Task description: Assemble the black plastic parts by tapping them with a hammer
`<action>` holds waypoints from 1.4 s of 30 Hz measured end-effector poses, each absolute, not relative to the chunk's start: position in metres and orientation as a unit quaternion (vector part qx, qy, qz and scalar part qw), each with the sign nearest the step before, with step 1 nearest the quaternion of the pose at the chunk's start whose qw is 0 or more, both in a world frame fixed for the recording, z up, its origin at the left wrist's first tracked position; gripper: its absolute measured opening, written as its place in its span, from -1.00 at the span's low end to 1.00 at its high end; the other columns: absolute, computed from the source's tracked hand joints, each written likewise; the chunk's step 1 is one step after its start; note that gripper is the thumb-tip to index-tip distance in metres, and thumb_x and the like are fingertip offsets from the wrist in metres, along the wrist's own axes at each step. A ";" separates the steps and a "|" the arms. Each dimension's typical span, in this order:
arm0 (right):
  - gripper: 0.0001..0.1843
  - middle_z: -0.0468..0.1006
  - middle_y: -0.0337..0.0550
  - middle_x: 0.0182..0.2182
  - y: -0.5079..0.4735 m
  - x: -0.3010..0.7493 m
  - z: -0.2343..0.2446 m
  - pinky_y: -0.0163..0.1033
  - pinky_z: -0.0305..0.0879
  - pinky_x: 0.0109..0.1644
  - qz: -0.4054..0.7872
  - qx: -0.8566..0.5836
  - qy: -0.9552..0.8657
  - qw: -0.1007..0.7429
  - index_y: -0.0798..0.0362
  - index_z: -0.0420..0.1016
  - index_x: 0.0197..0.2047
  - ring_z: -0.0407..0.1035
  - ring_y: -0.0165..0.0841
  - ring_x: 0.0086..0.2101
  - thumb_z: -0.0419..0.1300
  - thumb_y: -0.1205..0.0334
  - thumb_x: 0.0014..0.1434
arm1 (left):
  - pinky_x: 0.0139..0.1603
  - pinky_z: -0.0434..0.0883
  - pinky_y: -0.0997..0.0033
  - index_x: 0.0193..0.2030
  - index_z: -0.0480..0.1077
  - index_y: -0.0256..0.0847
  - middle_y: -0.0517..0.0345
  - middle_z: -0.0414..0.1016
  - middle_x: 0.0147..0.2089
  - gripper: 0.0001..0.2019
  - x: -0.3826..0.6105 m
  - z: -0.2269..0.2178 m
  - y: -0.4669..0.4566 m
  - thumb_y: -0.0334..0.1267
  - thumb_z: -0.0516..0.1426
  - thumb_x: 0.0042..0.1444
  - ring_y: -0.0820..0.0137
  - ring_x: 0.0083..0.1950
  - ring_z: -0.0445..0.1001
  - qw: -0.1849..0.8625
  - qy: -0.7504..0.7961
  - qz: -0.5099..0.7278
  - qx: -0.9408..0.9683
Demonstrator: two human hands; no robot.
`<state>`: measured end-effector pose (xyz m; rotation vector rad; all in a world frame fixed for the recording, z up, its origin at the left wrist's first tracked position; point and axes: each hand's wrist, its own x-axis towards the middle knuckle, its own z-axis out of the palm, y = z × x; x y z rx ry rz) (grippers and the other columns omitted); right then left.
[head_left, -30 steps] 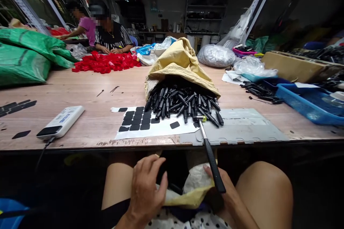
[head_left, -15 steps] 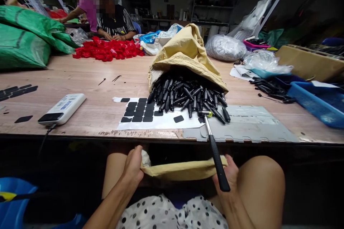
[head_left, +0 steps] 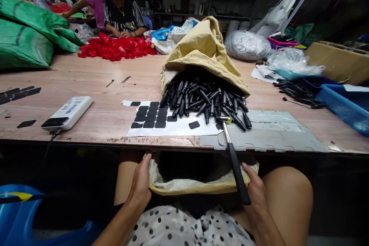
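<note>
Between my knees, below the table edge, a yellow woven sack (head_left: 193, 188) hangs with its mouth spread and its white lining showing. My left hand (head_left: 142, 180) grips the left side of its rim. At the right side, my right hand (head_left: 255, 188) has the rim pinched under the thumb. A hammer (head_left: 236, 173) with a black handle lies on the table; its handle juts over the edge, in front of the sack and partly over my right hand. Behind its head, a heap of black cylindrical parts (head_left: 201, 98) spills from a second yellow sack (head_left: 198, 46). The lower sack's inside is dark.
Black rounded stickers (head_left: 150, 113) sit on a white sheet left of the heap. A white power bank (head_left: 67, 113) with a cable lies further left. Red pieces (head_left: 115, 47) are piled before a co-worker (head_left: 123, 15). A blue basket (head_left: 346, 103) stands at right, green sacks (head_left: 23, 42) at left.
The lower sack's mouth has opened wider, and its white lining and dark inside now show. My hands have moved further apart. The view has shifted slightly.
</note>
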<state>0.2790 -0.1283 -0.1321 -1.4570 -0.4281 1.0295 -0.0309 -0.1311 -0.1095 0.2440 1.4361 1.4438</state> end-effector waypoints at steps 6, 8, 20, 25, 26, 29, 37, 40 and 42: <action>-0.56 0.48 -0.27 -0.57 -0.154 0.294 -0.123 -0.29 0.23 -0.51 0.475 -0.643 -0.242 0.550 0.11 0.55 -0.37 0.31 -0.39 -0.55 0.43 -0.11 -0.12 | -0.27 0.51 0.40 -0.10 0.49 -0.17 0.17 0.56 -0.32 -0.67 -0.032 -0.092 -0.144 -0.04 0.26 0.05 0.31 -0.29 0.56 0.523 0.618 0.557 0.185; -0.52 0.38 -0.30 -0.65 -0.159 0.305 -0.115 -0.31 0.16 -0.53 0.434 -0.674 -0.322 0.504 0.09 0.50 -0.48 0.21 -0.44 -0.58 0.40 -0.19 -0.09 | -0.20 0.52 0.31 0.00 0.47 -0.16 0.12 0.55 -0.22 -0.53 -0.033 -0.080 -0.156 -0.01 0.31 -0.04 0.22 -0.20 0.56 0.489 0.666 0.511 0.237; -0.39 0.54 -0.16 -0.39 -0.146 0.286 -0.060 -0.34 0.32 -0.48 0.297 -0.655 -0.454 0.526 0.07 0.57 -0.03 0.36 -0.40 -0.47 0.37 -0.18 -0.02 | -0.13 0.41 0.31 0.12 0.38 -0.10 0.11 0.49 -0.14 -0.65 0.042 0.022 -0.080 -0.21 0.16 0.19 0.30 -0.20 0.44 0.150 0.554 0.448 0.686; -0.53 0.44 -0.26 -0.45 -0.133 0.265 -0.056 -0.36 0.32 -0.43 0.297 -0.638 -0.531 0.472 0.04 0.51 -0.03 0.30 -0.44 -0.50 0.30 -0.12 0.13 | -0.13 0.34 0.28 0.17 0.38 -0.08 0.04 0.45 0.00 -0.63 0.098 0.051 0.056 -0.39 0.07 0.24 0.24 -0.05 0.41 0.023 0.510 0.298 0.807; -0.54 0.41 -0.28 -0.45 -0.131 0.263 -0.057 -0.36 0.32 -0.41 0.301 -0.634 -0.540 0.464 0.04 0.48 -0.01 0.29 -0.45 -0.49 0.29 -0.10 0.15 | -0.12 0.33 0.27 0.17 0.39 -0.05 0.03 0.43 0.03 -0.55 0.106 0.052 0.077 -0.49 0.08 0.17 0.21 0.00 0.38 -0.006 0.476 0.241 0.846; -0.55 0.35 -0.30 -0.45 -0.128 0.261 -0.060 -0.36 0.31 -0.37 0.320 -0.625 -0.544 0.459 0.02 0.41 0.04 0.28 -0.44 -0.47 0.25 -0.08 0.21 | -0.08 0.27 0.21 0.07 0.51 -0.02 0.03 0.42 0.05 -0.52 0.122 0.051 0.123 -0.55 0.10 0.06 0.16 0.05 0.31 -0.055 0.356 0.106 0.927; -0.53 0.30 -0.32 -0.45 -0.126 0.263 -0.067 -0.35 0.26 -0.37 0.396 -0.600 -0.523 0.458 -0.01 0.35 0.10 0.25 -0.42 -0.44 0.21 -0.10 0.24 | -0.09 0.13 0.19 -0.20 0.54 -0.14 0.07 0.55 -0.12 -0.72 0.139 0.042 0.158 -0.53 0.13 0.00 0.19 0.02 0.30 -0.103 0.226 0.075 0.966; -0.53 0.30 -0.32 -0.45 -0.125 0.263 -0.066 -0.35 0.25 -0.36 0.411 -0.597 -0.515 0.458 -0.01 0.34 0.08 0.24 -0.42 -0.44 0.22 -0.11 0.24 | -0.05 0.13 0.18 -0.24 0.51 -0.17 0.07 0.56 -0.15 -0.82 0.140 0.042 0.160 -0.47 0.18 0.02 0.19 0.02 0.32 -0.122 0.202 0.095 0.967; -0.53 0.33 -0.32 -0.45 -0.125 0.261 -0.065 -0.35 0.25 -0.35 0.425 -0.593 -0.502 0.464 -0.01 0.33 0.08 0.25 -0.42 -0.43 0.23 -0.11 0.23 | -0.01 0.15 0.18 -0.23 0.51 -0.19 0.06 0.56 -0.13 -0.87 0.136 0.047 0.153 -0.39 0.21 0.05 0.18 0.04 0.33 -0.123 0.214 0.128 0.961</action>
